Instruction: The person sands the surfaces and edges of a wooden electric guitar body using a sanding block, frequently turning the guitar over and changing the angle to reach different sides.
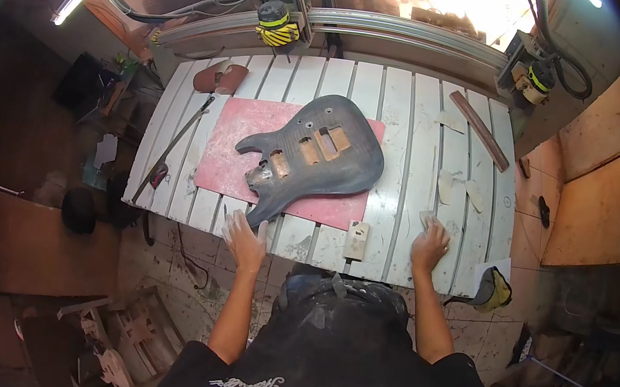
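Note:
A dark-stained guitar body (344,170) with pocket cutouts lies on a pink board (213,166) on the white slatted table (377,248). My left hand (244,241) grips the tip of its horn nearest me at the front edge. Toward the table's front right, my right hand (429,247) has curled fingers around a small pale piece (426,219), hard to make out. A pale rectangular block (356,239) sits between my hands. Paper scraps (474,196) lie beyond my right hand.
Brown rolled material (208,77) and a long thin tool (181,137) are at left, a brown strip (479,129) back right. A metal rail (407,29) with two mounted tools (273,23) spans behind. A yellow-grey item (498,290) hangs at the front right corner.

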Action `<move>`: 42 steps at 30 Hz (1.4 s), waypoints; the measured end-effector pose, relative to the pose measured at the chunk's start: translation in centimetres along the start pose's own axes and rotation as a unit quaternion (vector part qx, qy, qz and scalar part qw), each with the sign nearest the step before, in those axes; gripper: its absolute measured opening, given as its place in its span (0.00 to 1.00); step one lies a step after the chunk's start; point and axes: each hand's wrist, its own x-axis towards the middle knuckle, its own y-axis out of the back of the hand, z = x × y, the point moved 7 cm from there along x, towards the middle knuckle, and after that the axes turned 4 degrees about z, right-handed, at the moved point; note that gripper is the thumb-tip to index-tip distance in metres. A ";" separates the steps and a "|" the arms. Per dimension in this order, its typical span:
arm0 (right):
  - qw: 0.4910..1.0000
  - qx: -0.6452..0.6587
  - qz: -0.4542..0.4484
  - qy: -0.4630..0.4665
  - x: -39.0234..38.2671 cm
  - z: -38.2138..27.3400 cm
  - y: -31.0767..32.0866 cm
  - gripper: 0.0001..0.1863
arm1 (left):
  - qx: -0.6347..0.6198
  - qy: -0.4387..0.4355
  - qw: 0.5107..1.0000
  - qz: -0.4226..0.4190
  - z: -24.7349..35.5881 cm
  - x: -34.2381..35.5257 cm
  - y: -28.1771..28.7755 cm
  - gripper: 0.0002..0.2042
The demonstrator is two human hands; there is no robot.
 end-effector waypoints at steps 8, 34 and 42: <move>1.000 0.017 0.018 0.012 0.5 0.1 0.5 0.19 | -0.121 0.110 0.984 -0.072 0.6 2.6 1.7 0.31; 1.000 0.003 0.008 0.002 0.3 0.1 0.2 0.18 | -0.180 -0.062 0.923 -0.334 16.1 -6.3 0.0 0.32; 1.000 0.008 0.022 0.008 0.3 -0.2 0.6 0.21 | -0.213 -0.048 0.922 -0.319 15.8 -6.6 0.1 0.29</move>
